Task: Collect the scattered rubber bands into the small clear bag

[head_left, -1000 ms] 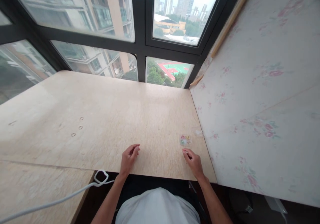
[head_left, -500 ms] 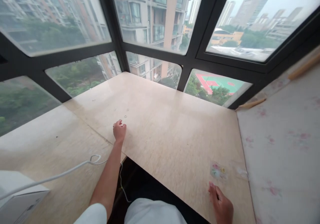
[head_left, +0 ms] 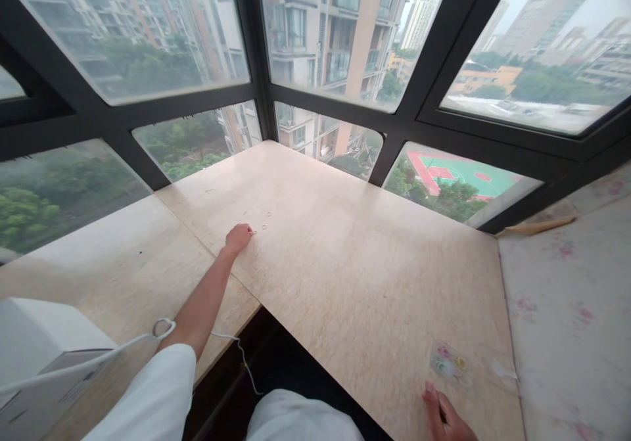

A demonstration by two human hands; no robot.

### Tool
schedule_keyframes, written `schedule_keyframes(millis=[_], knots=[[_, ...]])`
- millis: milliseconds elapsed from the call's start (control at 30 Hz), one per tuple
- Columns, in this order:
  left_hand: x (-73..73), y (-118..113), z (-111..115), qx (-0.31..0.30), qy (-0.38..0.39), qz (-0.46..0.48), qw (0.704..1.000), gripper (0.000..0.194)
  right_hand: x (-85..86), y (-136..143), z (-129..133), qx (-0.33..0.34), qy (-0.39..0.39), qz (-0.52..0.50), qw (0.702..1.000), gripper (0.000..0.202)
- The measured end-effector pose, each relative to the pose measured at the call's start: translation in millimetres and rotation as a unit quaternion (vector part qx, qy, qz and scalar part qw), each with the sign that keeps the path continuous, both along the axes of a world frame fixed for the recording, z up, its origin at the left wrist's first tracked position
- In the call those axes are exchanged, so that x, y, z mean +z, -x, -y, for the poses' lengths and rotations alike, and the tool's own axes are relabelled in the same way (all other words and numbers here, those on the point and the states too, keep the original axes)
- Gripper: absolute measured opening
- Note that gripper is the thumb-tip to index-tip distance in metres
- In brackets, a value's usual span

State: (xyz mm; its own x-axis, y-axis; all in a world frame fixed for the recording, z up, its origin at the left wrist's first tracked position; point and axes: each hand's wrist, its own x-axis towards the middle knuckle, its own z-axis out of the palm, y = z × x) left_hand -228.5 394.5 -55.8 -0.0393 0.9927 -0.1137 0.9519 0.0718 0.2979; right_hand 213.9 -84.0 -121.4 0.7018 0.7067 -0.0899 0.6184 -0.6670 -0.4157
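My left hand reaches far over the tabletop. Its fingers are pinched at a small thin ring that lies at the fingertips. Just beyond it, two more small rings lie in a loose row on the surface. My right hand rests low at the right edge of the view, fingers curled and thumb pressed against the forefinger; what it holds, if anything, is hidden. Close above it sits a clear plastic box with pink, yellow and green bits inside.
The pale tabletop meets dark-framed windows behind and a flowered wall on the right. A clear lid-like piece lies beside the box. At the left, a white cable crosses a white carton.
The whole view has shifted, with the scene now further right and the far tabletop slightly lower. My left hand has turned, its fingertips now pointing right at a ring. My right hand stays curled.
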Motion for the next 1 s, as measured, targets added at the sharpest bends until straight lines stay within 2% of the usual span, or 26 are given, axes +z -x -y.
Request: schedule_keyframes(millis=[200, 367, 467, 600, 700, 767, 867, 1000], knots=[[-2.4, -3.8, 3.3, -0.037, 0.020, 0.027, 0.999, 0.003, 9.4, 11.1, -5.2, 0.009, -0.004, 0.037, 0.999, 0.059], [-4.8, -35.8, 19.6, -0.055, 0.021, 0.101, 0.993, 0.004, 22.0, 23.4, -11.2, 0.020, -0.041, 0.074, 0.996, 0.068], [-6.3, -73.2, 33.1, -0.084, 0.022, 0.173, 0.981, 0.005, 27.1, 26.3, -13.8, 0.031, -0.059, 0.087, 0.994, 0.069], [-4.2, -138.3, 60.3, -0.126, 0.027, 0.284, 0.950, 0.006, 29.1, 27.7, -14.6, 0.044, -0.080, 0.091, 0.992, 0.066], [1.7, -191.5, 89.3, -0.161, 0.048, 0.436, 0.884, 0.007, 27.4, 28.3, -15.0, 0.046, -0.101, 0.093, 0.990, 0.062], [5.9, -226.2, 112.3, -0.194, 0.068, 0.503, 0.839, 0.010, 26.1, 28.3, -15.8, 0.045, -0.120, 0.097, 0.987, 0.060], [10.0, -274.5, 151.8, -0.243, 0.106, 0.541, 0.798, 0.014, 25.7, 28.0, -17.6, 0.041, -0.141, 0.094, 0.985, 0.056], [11.4, -327.5, 210.3, -0.326, 0.165, 0.520, 0.772, 0.016, 28.1, 28.1, -20.1, 0.025, -0.149, 0.074, 0.986, 0.052]])
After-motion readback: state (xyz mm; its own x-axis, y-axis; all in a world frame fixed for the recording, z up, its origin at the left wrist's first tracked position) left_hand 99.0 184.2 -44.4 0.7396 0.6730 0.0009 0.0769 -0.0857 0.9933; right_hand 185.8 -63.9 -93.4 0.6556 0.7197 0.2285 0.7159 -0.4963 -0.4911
